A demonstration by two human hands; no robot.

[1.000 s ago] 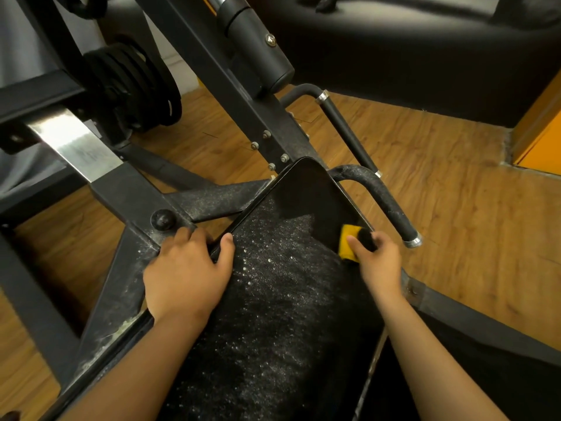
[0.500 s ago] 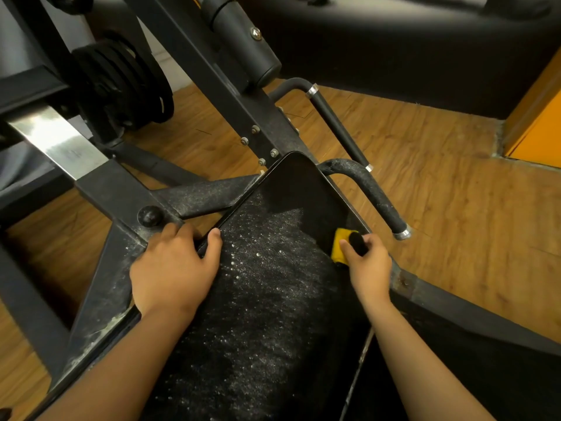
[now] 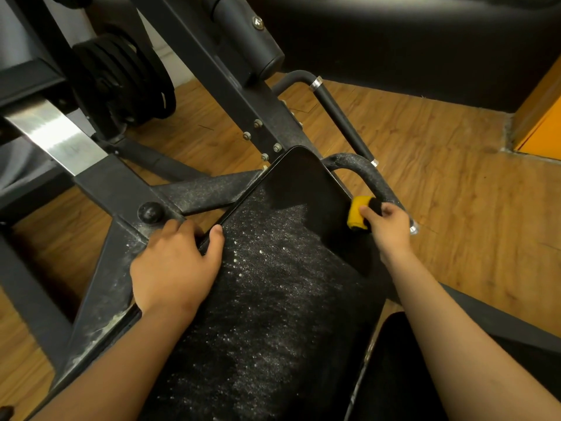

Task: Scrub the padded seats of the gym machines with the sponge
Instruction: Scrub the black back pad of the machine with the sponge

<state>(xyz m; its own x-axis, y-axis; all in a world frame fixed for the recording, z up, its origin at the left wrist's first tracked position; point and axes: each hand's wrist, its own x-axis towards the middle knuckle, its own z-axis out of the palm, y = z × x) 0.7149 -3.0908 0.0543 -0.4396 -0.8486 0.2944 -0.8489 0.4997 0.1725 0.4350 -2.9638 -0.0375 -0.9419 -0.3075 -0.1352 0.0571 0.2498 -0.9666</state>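
Right hand [image 3: 390, 229]: my fingers and thumb pinch the sponge [image 3: 358, 212], knuckles turned to the right.
Sponge: yellow with a dark face, squeezed in my grip. It sits at the right edge of the padded seat [image 3: 273, 299], towards the far end, just beside the curved handle [image 3: 373, 180].
Left hand [image 3: 173, 262]: it grips the seat's left edge, with my thumb lying on top of the pad and my fingers curled over the rim into the narrow gap beside the frame bar [image 3: 200, 192].
Padded seat: black and long, running from near to far. The near and middle parts are speckled white, while the far rounded corner shows dark and glossy.
Left edge: tight, because the dusty frame bar and a round knob [image 3: 150, 211] stand close against it.
Right edge: the curved handle arches just beyond it, ending in a metal cap near my right wrist. A straight grip [image 3: 343, 117] stands farther off.
Room on the pad: a wide stretch of speckled surface lies between my two hands — nothing rests on it.
Near right: a second black pad [image 3: 394, 375] lies just beside the seat, under my right forearm.
Beyond the handle: wood floor [image 3: 455, 177] reaches right to an orange panel [image 3: 543, 129].
Far left: black weight plates [image 3: 121, 80] and a bright steel plate [image 3: 54, 135] — well apart from my hands.
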